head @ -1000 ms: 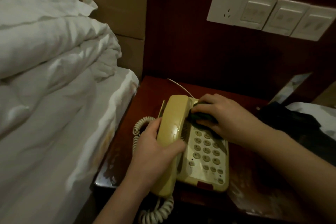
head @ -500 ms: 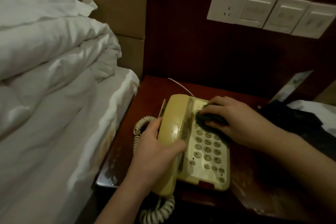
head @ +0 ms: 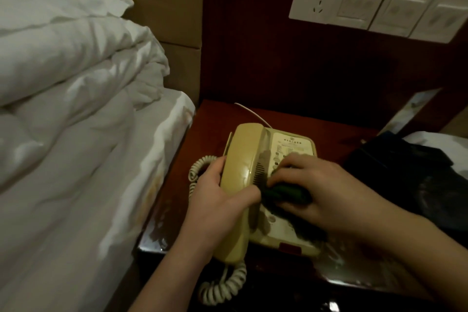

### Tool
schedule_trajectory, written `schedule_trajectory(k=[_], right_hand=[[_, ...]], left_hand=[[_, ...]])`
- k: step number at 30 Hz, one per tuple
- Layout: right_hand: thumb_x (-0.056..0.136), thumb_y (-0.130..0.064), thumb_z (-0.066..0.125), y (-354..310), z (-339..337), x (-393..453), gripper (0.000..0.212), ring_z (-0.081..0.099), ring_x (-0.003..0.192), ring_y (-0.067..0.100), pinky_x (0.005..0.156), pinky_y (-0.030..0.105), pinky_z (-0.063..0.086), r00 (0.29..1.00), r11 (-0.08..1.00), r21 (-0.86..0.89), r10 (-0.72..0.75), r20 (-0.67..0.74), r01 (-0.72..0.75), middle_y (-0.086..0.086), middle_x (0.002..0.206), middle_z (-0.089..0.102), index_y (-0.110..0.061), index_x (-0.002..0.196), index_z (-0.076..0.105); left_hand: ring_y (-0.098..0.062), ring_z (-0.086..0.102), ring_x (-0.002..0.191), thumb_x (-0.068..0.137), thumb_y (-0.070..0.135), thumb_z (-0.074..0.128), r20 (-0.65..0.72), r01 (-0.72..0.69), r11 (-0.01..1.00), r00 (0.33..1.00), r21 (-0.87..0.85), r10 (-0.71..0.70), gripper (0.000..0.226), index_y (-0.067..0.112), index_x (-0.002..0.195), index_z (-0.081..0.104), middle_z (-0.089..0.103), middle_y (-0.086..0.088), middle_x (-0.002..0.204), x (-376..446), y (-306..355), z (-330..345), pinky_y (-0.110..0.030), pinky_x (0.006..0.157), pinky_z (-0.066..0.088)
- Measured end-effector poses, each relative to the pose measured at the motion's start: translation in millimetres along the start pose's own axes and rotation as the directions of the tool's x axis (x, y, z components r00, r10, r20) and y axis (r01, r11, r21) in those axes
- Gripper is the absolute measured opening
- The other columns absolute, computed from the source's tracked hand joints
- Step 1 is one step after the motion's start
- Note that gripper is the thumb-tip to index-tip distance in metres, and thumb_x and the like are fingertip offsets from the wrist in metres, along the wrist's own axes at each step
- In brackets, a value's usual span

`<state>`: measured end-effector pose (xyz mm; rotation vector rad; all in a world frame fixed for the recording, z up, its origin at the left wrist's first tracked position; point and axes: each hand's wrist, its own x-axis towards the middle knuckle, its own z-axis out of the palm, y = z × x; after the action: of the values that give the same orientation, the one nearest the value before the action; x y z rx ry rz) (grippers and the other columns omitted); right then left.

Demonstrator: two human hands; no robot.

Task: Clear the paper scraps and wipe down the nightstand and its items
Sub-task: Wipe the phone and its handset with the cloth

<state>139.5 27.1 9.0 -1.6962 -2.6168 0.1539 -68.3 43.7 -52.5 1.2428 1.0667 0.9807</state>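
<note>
A cream corded telephone (head: 291, 142) sits on the dark red nightstand (head: 217, 119). My left hand (head: 215, 205) grips the handset (head: 240, 159), which rests in its cradle on the phone's left side. My right hand (head: 326, 192) presses a dark green cloth (head: 283, 194) onto the keypad, which the cloth and hand mostly hide. The coiled cord (head: 222, 286) hangs off the nightstand's front edge.
A bed with rumpled white bedding (head: 71, 109) lies close on the left. A dark bundle (head: 417, 172) and white sheet lie to the right. Wall switches and a socket (head: 374, 5) sit above on the dark panel. The nightstand's front edges look worn.
My right hand has slid the cloth from the top of the keypad down toward the front of the phone. My left hand stays on the handset.
</note>
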Motion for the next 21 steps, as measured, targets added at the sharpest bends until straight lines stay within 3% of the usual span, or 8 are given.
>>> schedule_trajectory(k=[4, 7, 15, 18, 21], right_hand=[[0.094, -0.045, 0.063, 18.0, 0.3, 30.6, 0.039, 0.048, 0.114, 0.002, 0.098, 0.025, 0.047, 0.975, 0.990, -0.007, 0.138, -0.173, -0.141, -0.018, 0.125, 0.048, -0.045, 0.132, 0.054], [0.094, -0.045, 0.063, 14.9, 2.4, 34.6, 0.039, 0.051, 0.115, 0.006, 0.097, 0.027, 0.049, 0.960, 0.983, -0.013, 0.176, -0.217, -0.183, -0.016, 0.125, 0.050, -0.044, 0.132, 0.055], [0.091, -0.058, 0.060, -26.9, 15.5, -37.8, 0.045, 0.037, 0.125, -0.007, 0.108, 0.021, 0.041, 0.999, 0.998, 0.058, 0.000, 0.051, -0.003, -0.030, 0.129, 0.034, -0.054, 0.133, 0.045], [0.091, -0.053, 0.063, -16.2, 8.9, -30.6, 0.044, 0.042, 0.122, -0.005, 0.106, 0.021, 0.044, 0.998, 0.997, 0.051, 0.060, 0.015, -0.061, -0.028, 0.129, 0.038, -0.053, 0.133, 0.049], [0.090, -0.049, 0.060, 7.4, 0.8, -6.4, 0.046, 0.046, 0.118, -0.001, 0.101, 0.024, 0.049, 0.986, 0.990, 0.013, 0.144, -0.082, -0.144, -0.023, 0.130, 0.044, -0.047, 0.135, 0.051]], left_hand=[[-0.009, 0.072, 0.074, 0.064, 0.027, 0.076, 0.004, -0.004, 1.000, 1.000, 0.003, 0.004, 0.047, 0.033, 0.109, 0.068, 0.074, 0.009, 0.087, -0.1, 0.2, 0.4, -0.029, 0.064, 0.059], [-0.005, 0.071, 0.072, 0.065, 0.027, 0.077, 0.010, -0.014, 1.000, 1.000, 0.004, 0.014, 0.047, 0.033, 0.110, 0.068, 0.073, 0.012, 0.085, -0.3, 1.0, -0.4, -0.021, 0.061, 0.055], [-0.010, 0.076, 0.086, 0.071, 0.019, 0.081, 0.001, -0.013, 1.000, 1.000, -0.013, 0.013, 0.049, 0.031, 0.116, 0.068, 0.078, 0.008, 0.098, 0.5, -0.3, -0.2, -0.025, 0.068, 0.058], [-0.009, 0.076, 0.084, 0.079, 0.009, 0.083, 0.008, -0.013, 1.000, 1.000, -0.006, 0.013, 0.047, 0.029, 0.118, 0.067, 0.078, 0.010, 0.096, 0.0, -0.3, -1.0, -0.021, 0.064, 0.057], [-0.008, 0.075, 0.083, 0.076, 0.018, 0.085, 0.023, -0.007, 1.000, 1.000, -0.004, 0.007, 0.049, 0.033, 0.119, 0.065, 0.076, 0.012, 0.095, -1.0, 1.1, -0.8, -0.022, 0.064, 0.058]])
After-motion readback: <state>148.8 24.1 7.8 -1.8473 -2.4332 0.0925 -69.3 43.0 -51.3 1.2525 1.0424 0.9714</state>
